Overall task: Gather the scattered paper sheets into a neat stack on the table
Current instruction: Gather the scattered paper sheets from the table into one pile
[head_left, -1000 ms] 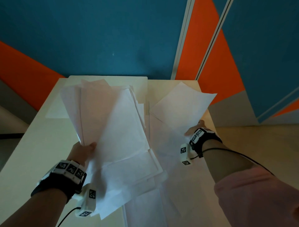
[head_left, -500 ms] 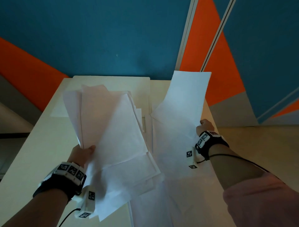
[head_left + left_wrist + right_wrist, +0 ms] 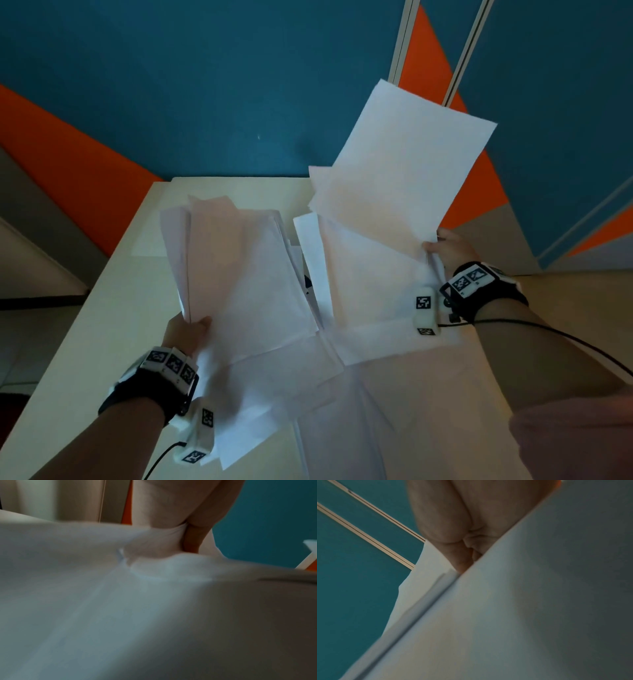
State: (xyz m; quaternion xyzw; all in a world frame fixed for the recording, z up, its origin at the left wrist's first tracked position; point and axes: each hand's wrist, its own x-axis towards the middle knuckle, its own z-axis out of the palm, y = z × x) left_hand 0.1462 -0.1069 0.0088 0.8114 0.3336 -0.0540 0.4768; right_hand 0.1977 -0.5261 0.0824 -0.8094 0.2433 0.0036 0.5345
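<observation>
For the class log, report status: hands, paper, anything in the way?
Left hand grips fanned bundle. Right hand pinches raised sheets. Loose sheets on table. No obstruction seen.

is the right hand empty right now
No, in the head view the right hand pinches the edge of lifted paper sheets raised above the table.
</observation>
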